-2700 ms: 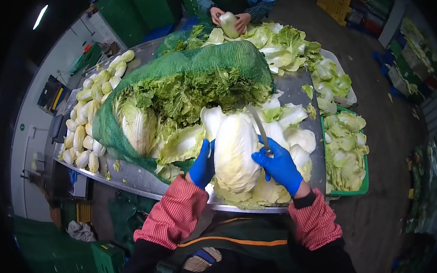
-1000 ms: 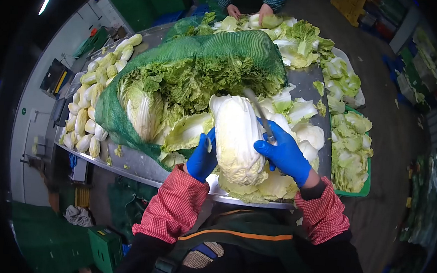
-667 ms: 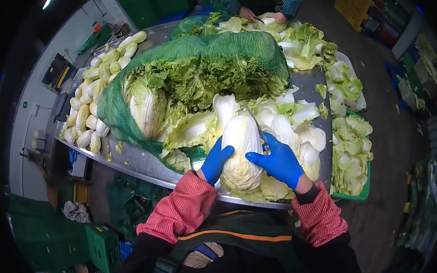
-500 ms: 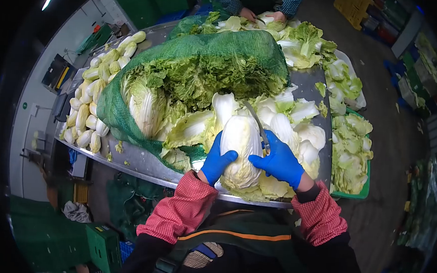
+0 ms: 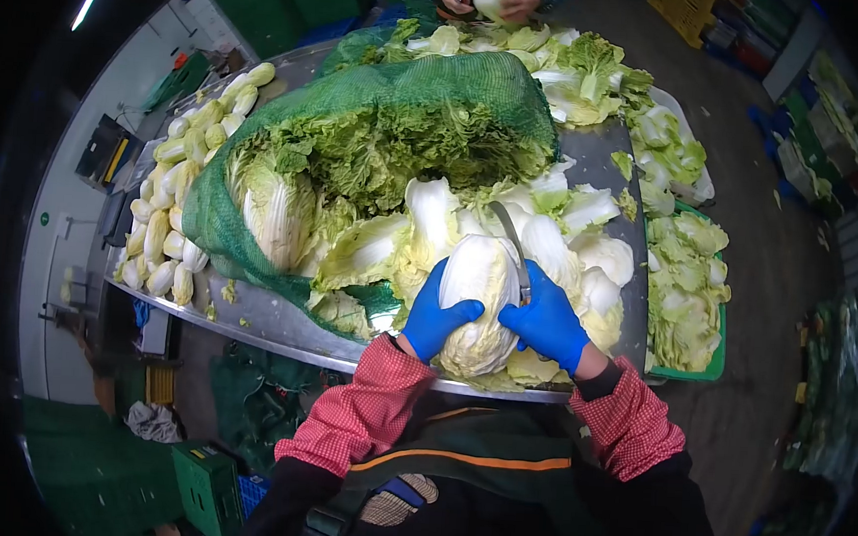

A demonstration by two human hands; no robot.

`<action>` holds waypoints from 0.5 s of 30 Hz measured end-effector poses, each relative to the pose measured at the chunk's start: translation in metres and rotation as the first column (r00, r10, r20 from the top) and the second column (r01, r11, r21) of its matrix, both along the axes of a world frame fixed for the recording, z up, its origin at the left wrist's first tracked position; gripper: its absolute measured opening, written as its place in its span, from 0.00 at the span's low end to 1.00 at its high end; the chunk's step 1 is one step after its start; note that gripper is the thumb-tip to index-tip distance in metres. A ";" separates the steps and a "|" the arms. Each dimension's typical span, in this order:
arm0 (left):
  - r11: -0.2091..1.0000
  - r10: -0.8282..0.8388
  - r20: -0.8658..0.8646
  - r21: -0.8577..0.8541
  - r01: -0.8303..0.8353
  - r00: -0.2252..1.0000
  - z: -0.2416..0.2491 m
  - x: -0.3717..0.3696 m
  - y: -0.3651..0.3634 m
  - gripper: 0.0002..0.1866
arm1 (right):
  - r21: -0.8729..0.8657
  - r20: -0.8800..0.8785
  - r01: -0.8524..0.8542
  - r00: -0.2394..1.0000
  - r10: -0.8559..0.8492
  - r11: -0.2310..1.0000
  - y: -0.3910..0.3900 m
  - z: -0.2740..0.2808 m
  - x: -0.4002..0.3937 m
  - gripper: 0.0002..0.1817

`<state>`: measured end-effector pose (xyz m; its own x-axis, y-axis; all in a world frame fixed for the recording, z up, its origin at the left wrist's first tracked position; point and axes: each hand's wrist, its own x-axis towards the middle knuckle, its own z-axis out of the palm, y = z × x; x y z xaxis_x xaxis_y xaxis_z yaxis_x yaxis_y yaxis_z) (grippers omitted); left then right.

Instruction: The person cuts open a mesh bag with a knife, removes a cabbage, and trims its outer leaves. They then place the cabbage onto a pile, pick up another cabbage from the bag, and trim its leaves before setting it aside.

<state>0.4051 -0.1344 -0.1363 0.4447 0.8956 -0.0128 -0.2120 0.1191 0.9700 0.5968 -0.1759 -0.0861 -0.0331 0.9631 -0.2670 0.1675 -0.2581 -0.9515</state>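
Note:
A pale napa cabbage (image 5: 482, 296) is held upright between my hands above the near edge of the table. Gripping its left side is my left hand (image 5: 438, 316) in a blue glove, thumb across the front. My right hand (image 5: 552, 320), also gloved, is closed round a knife (image 5: 516, 242) and presses its thumb to the cabbage's right side. The curved blade points up and away behind the head; its handle is mostly hidden by the fingers. Loose outer leaves (image 5: 361, 254) lie around and beneath the cabbage.
A green mesh sack (image 5: 450, 78) of untrimmed cabbages lies open on the metal table (image 5: 637, 232). Trimmed heads (image 5: 173, 193) are piled at left. Leaf-filled crates, one a green crate (image 5: 716, 359), stand at right. Across the table, a co-worker's hands (image 5: 519, 6) hold a cabbage.
The cabbage has turned slightly in my hands, which keep their hold on it and the knife. The view has shifted a little. Across the table, the co-worker has lifted a pale cabbage.

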 end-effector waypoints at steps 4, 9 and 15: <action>0.988 -0.095 0.130 -0.112 0.110 0.987 -0.010 0.000 0.007 0.43 | -0.049 -0.046 0.028 0.998 -0.030 0.998 0.001 0.000 0.007 0.31; 0.892 -0.170 0.299 -0.359 0.276 0.939 -0.011 -0.003 0.004 0.49 | -0.131 -0.281 -0.019 0.960 -0.019 0.991 0.007 0.004 0.024 0.27; 0.744 0.106 0.454 -0.627 0.232 0.885 0.020 -0.001 -0.013 0.44 | -0.077 -0.263 -0.064 0.964 0.042 0.995 0.010 0.021 0.040 0.31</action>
<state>0.4046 -0.1477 -0.1162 0.6067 0.7049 -0.3675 -0.5515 0.7062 0.4440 0.6366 -0.1657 -0.0652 -0.1629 0.9325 -0.3223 -0.0682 -0.3366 -0.9392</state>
